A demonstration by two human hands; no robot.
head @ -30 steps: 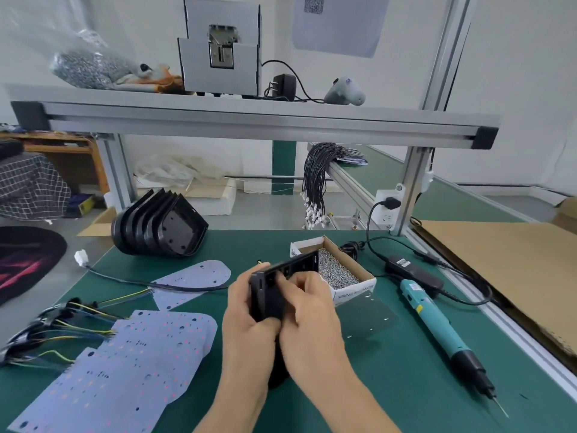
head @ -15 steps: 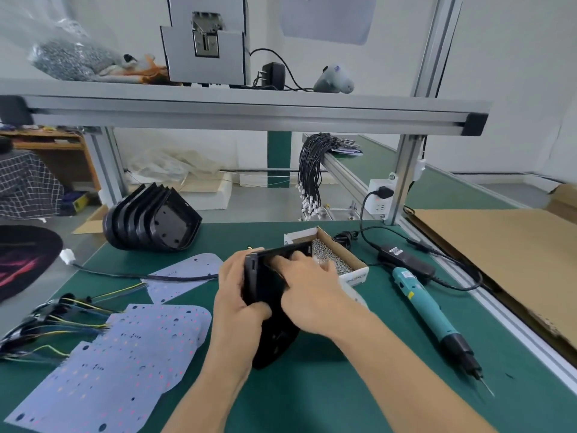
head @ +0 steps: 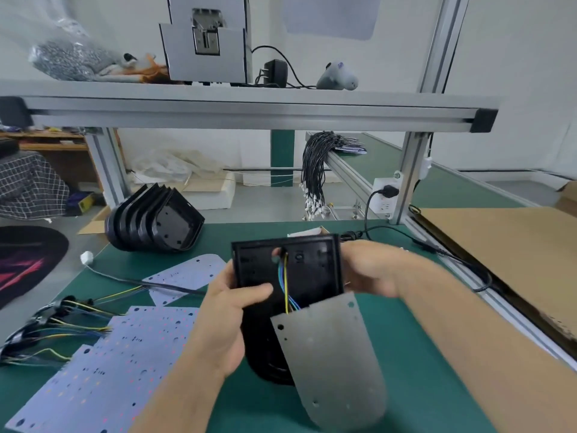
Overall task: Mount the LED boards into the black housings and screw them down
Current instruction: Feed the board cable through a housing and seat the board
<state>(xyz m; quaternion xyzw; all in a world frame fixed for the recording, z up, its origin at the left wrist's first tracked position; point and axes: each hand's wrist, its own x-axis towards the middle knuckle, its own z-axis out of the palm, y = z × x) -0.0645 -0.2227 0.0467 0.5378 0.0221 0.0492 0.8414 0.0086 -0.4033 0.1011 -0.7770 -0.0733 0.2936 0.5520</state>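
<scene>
In the middle of the frame the left hand (head: 224,310) grips the black housing (head: 290,276), the blurry right hand (head: 365,270) holds its other side, and the loose LED board (head: 327,354) probably next needs laying flat inside before screwing.

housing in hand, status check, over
Left hand grips black housing, thumb inside. Right hand blurred at its right edge. Wires run to LED board, unseated, hanging out front. No obstruction visible.
</scene>
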